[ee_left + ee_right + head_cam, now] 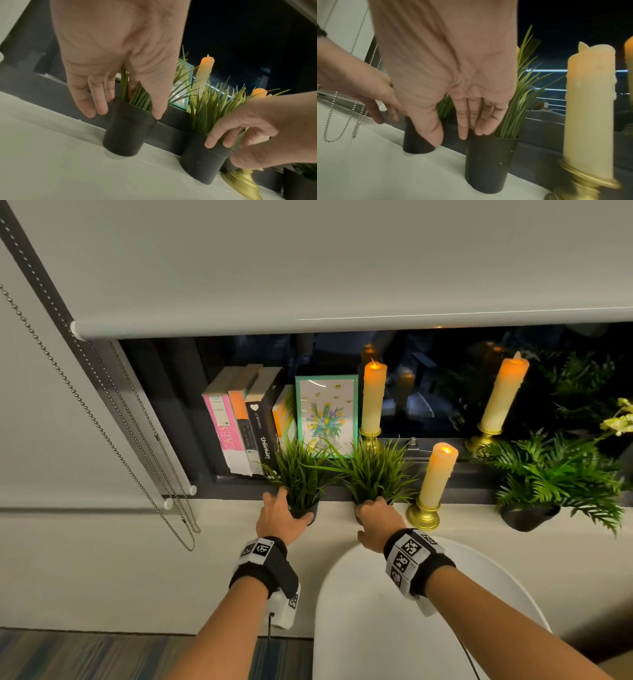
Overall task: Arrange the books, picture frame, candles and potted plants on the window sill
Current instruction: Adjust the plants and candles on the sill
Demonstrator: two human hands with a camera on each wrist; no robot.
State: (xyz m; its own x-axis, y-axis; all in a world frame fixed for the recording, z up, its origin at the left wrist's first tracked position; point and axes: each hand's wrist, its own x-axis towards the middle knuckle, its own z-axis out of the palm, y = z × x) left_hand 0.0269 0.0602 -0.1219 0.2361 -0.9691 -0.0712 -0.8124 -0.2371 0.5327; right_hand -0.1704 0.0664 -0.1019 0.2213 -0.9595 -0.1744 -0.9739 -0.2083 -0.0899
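Note:
Two grass plants in black pots stand side by side at the front of the white sill point(472, 518). My left hand point(294, 506) grips the left pot point(126, 135) at its rim, fingers on one side, thumb on the other. My right hand point(371, 518) rests straight fingertips on the rim of the right pot point(488, 162), its thumb off the pot. Behind stand several books point(246, 426), a turquoise picture frame point(327, 414) and a lit candle point(374, 395). Another candle point(438, 474) in a gold holder stands just right of the right pot.
A third candle point(503, 395) and a fern in a black pot point(548, 474) stand further right. The roller blind point(308, 268) hangs low above the sill, its bead chains point(154, 440) at the left. A white chair back point(411, 611) sits below my right arm.

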